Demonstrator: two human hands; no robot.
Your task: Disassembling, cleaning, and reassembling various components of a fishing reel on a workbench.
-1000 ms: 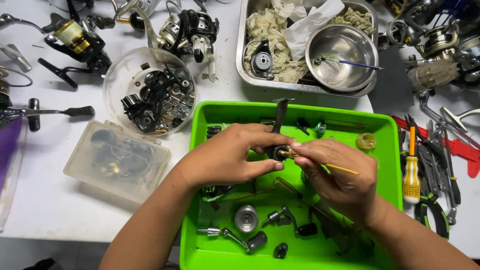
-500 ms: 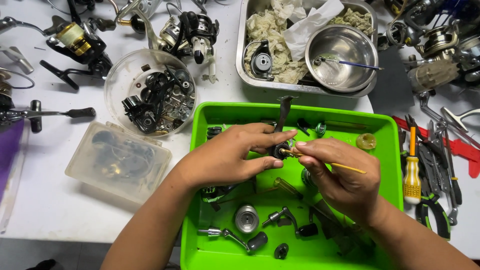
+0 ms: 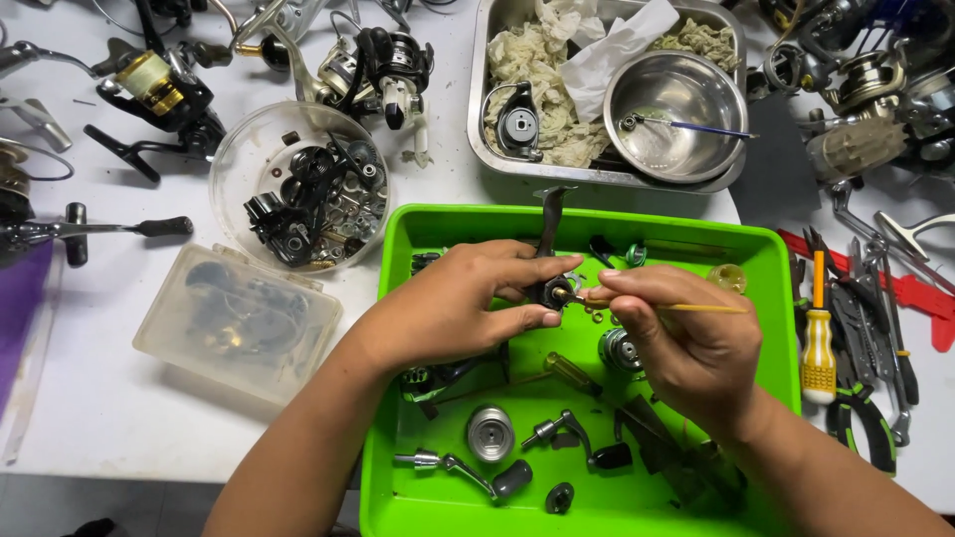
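- Pinching a small dark reel part between thumb and fingers, my left hand is holding it just above the green tray, so anything that drops is landing inside the rim.
- I am closing my right hand around a thin yellow-handled brush, fingers together like a pen grip, its tip touching the part where the left fingers leave it exposed.
- I am keeping both hands close together over the tray's upper middle, which is steadying the fine work.
- Lying loose in the tray below my hands are a silver spool, a crank handle and a small screwdriver; none is touching the held part.
- Sitting beyond the tray is a steel pan with rags and a metal bowl; a round clear tub of parts is standing to the left on the tabletop.
- Crowding the right edge are pliers and a yellow screwdriver, near my right wrist but apart from it.
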